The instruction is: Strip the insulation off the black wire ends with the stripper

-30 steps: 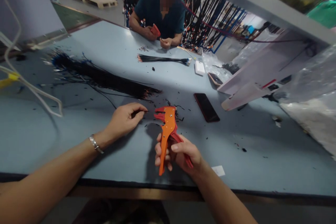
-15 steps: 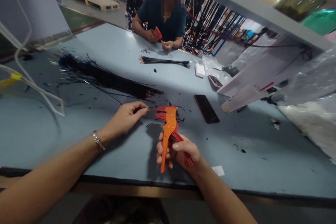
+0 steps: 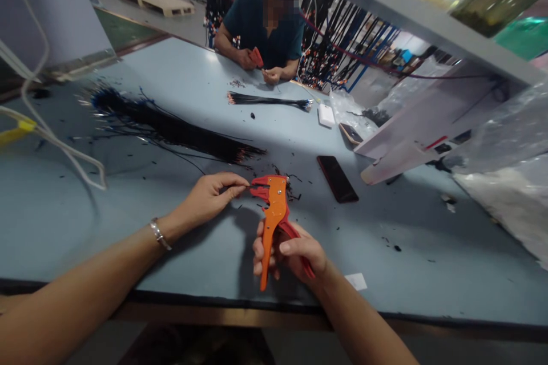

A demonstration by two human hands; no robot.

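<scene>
Head view: right hand (image 3: 291, 254) grips one orange stripper (image 3: 274, 211); left hand (image 3: 212, 197) pinches one wire (image 3: 252, 186).

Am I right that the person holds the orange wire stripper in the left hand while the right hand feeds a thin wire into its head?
Not quite: the hands are swapped. In the head view the right hand grips the orange wire stripper, and the left hand feeds the thin wire.

Wire bundle (image 3: 171, 128) on table (image 3: 128, 239), behind left hand (image 3: 209, 197), stripping tool (image 3: 272, 217) right of it, phone (image 3: 337, 178) farther right, co-worker (image 3: 265, 28) at far edge.
</scene>
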